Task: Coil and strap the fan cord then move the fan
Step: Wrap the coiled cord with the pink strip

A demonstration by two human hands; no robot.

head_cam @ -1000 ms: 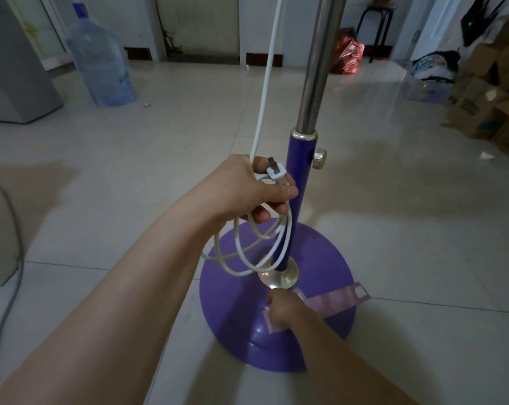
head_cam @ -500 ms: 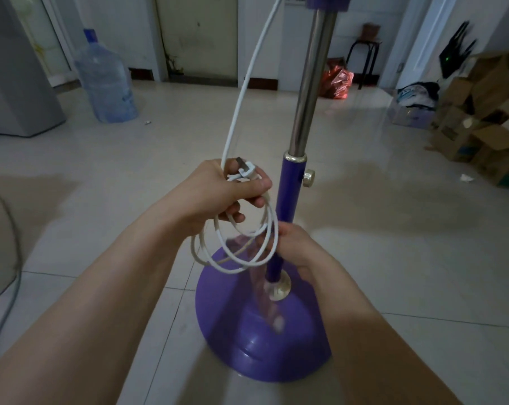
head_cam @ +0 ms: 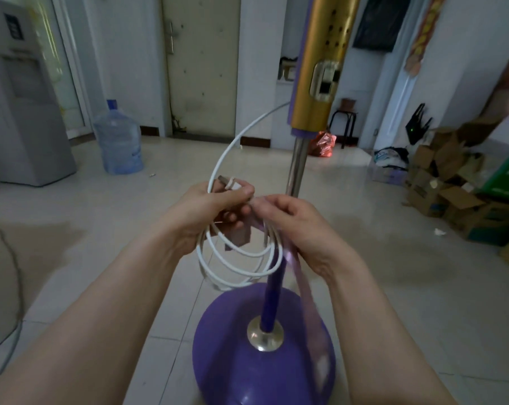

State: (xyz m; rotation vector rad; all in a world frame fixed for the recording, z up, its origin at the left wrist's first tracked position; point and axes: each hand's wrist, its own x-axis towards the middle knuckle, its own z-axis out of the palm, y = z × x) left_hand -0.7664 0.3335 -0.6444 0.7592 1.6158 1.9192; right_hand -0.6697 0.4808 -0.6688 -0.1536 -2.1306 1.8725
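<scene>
The left hand [head_cam: 206, 211] grips a bundle of white cord [head_cam: 235, 260], its fingers curled round the top of the loops. The right hand [head_cam: 303, 229], just beside it, pinches a pale purple strap [head_cam: 311, 311] between thumb and fingertips. Both are held in front of the fan [head_cam: 320, 68], whose gold housing tops a steel and purple pole standing on a round purple base [head_cam: 227, 361] on the tiled floor. A grey water dispenser [head_cam: 22, 112] stands far left, cardboard boxes [head_cam: 457, 206] are piled at right, and a water bottle [head_cam: 119, 144] sits near the dispenser. The cord loops hang above the base, and one run arcs up to the housing. The strap's long tail drops beside the pole; its short end lies among the loops. The plug [head_cam: 228, 182] pokes out above the left thumb.
</scene>
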